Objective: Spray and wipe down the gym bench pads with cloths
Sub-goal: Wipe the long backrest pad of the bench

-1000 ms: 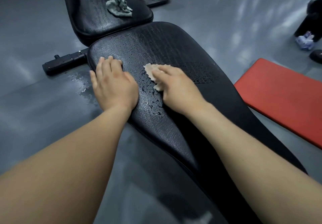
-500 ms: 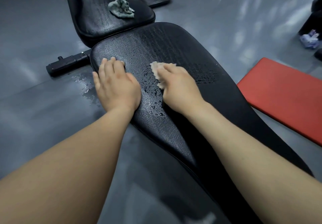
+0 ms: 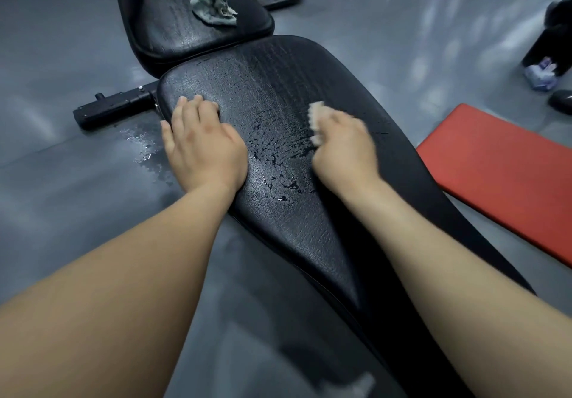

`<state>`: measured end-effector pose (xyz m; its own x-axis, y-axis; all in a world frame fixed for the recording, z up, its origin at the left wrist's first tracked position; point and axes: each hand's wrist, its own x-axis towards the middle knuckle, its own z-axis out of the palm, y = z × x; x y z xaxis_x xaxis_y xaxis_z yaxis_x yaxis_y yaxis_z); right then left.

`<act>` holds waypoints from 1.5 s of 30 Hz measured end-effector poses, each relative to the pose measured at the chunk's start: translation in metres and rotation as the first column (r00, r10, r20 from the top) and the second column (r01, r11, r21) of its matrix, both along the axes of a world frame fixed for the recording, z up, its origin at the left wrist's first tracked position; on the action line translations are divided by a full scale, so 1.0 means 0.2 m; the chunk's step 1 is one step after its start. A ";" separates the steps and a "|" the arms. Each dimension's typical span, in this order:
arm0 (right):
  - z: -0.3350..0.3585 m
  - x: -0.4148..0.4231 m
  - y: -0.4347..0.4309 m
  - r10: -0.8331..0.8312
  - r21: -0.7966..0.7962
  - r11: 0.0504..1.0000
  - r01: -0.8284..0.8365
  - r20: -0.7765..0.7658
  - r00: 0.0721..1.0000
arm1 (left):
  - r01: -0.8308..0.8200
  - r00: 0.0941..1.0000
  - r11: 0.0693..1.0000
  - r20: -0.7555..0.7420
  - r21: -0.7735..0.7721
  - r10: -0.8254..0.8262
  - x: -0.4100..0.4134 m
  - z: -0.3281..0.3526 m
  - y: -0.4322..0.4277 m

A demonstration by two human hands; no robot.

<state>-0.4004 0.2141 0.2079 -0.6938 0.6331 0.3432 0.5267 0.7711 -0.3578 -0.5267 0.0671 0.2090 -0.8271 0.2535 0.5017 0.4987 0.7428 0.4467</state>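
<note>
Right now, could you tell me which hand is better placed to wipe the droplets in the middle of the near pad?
The right hand: it holds the pale cloth, just beside the droplets on the near pad. The left hand rests flat on the pad's left edge with no cloth.

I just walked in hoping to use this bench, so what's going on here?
A person is wiping the near black textured bench pad. The right hand grips a small pale cloth on it, blurred by motion; the left hand rests flat on the pad's left edge. Liquid droplets lie between the hands. A crumpled grey cloth lies on the far black pad.
</note>
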 end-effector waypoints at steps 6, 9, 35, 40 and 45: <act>-0.01 -0.01 -0.01 0.237 0.094 0.965 -0.243 0.068 0.969 | 0.014 1.000 1.000 0.009 -0.002 -0.014 0.00 0.01 -0.01; -0.02 0.14 0.28 -0.012 0.011 1.000 0.012 0.073 0.997 | 0.014 1.000 1.000 0.013 0.005 -0.015 0.01 0.01 -0.01; 0.02 0.15 0.03 -0.072 0.093 0.994 0.062 0.105 0.992 | 0.013 1.000 1.000 -0.003 0.027 -0.013 -0.01 -0.01 -0.01; 0.01 0.06 -0.18 0.277 0.216 0.936 -0.277 0.031 0.960 | 0.021 1.000 0.999 -0.007 0.025 -0.021 0.00 -0.01 -0.01; 0.00 0.26 0.26 -0.183 0.090 0.980 0.176 0.075 0.980 | 0.023 1.000 0.999 0.004 0.024 -0.023 0.00 0.01 -0.01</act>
